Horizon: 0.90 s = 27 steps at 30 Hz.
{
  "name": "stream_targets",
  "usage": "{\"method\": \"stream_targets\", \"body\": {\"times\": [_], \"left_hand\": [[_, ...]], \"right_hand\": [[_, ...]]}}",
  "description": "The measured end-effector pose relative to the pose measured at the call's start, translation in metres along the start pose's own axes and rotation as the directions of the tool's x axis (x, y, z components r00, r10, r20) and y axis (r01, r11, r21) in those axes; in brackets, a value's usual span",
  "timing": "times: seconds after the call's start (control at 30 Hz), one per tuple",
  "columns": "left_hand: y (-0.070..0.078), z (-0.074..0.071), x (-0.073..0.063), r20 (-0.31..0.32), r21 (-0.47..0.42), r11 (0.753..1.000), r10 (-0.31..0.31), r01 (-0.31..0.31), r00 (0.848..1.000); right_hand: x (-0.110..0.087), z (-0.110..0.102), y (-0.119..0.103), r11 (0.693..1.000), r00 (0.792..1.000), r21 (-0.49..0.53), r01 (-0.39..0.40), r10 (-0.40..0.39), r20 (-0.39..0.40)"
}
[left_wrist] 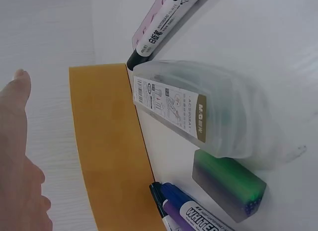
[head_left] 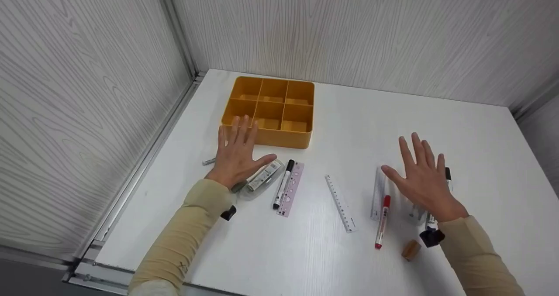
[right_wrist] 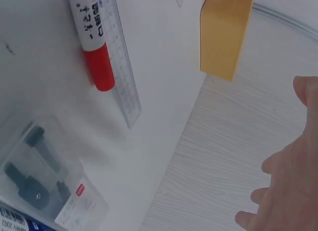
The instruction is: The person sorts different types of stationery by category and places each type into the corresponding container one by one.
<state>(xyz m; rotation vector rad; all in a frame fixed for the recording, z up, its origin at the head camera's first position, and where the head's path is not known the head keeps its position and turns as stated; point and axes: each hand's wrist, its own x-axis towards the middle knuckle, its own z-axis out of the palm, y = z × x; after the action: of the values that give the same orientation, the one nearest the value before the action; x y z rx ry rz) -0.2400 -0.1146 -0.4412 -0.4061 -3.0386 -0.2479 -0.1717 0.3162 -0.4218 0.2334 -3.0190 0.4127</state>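
Note:
My left hand [head_left: 236, 158], fingers spread and holding nothing, hovers over the near left corner of the orange six-compartment organizer [head_left: 284, 139]. Below it is a clear plastic case [left_wrist: 169, 109] with a printed label. A green and purple block [left_wrist: 228, 184] lies beside that case in the left wrist view, near a blue-capped marker [left_wrist: 198, 213]. My right hand [head_left: 423, 184] is likewise spread above the table's right side, nothing in its grasp. Close to it are a red marker [head_left: 382, 222], a clear ruler [head_left: 377, 195] and a transparent box [right_wrist: 44, 166] with dark-headed tools inside, partly hidden in the head view.
Between the hands lie a black-capped whiteboard marker [head_left: 284, 184] on a pink stencil ruler [head_left: 297, 178], and another clear ruler [head_left: 340, 204]. A small brown block [head_left: 411, 250] sits near the right forearm. Panelled walls [head_left: 349, 34] bound the white table at the back and sides.

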Motion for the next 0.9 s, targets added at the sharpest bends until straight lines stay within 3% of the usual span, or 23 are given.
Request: {"method": "stream_targets", "body": {"times": [0.13, 0.27, 0.43, 0.57, 0.73, 0.9], "left_hand": [[-0.007, 0.0, 0.003, 0.012, -0.031, 0.999, -0.036, 0.036, 0.999], [-0.015, -0.002, 0.009, -0.023, -0.11, 0.992, -0.068, 0.065, 0.997], [-0.027, -0.004, 0.016, -0.088, -0.244, 0.96, -0.166, 0.14, 0.982], [-0.038, -0.002, 0.02, -0.142, -0.328, 0.93, -0.223, 0.167, 0.964], [-0.051, 0.002, 0.024, -0.201, -0.414, 0.897, -0.256, 0.155, 0.946], [-0.059, 0.004, 0.029, -0.225, -0.469, 0.871, -0.276, 0.144, 0.934]], "right_hand": [[0.008, 0.004, -0.012, 1.0, 1.0, 0.019, 0.008, -0.009, 0.027], [0.018, 0.01, -0.027, 0.998, 0.997, 0.057, 0.007, -0.012, 0.076], [0.034, 0.02, -0.046, 0.989, 0.994, 0.15, 0.011, -0.027, 0.107], [0.049, 0.027, -0.061, 0.963, 0.991, 0.268, -0.003, -0.033, 0.13], [0.069, 0.034, -0.081, 0.916, 0.98, 0.401, -0.028, -0.054, 0.193], [0.089, 0.042, -0.1, 0.892, 0.982, 0.451, -0.029, -0.059, 0.18]]}}
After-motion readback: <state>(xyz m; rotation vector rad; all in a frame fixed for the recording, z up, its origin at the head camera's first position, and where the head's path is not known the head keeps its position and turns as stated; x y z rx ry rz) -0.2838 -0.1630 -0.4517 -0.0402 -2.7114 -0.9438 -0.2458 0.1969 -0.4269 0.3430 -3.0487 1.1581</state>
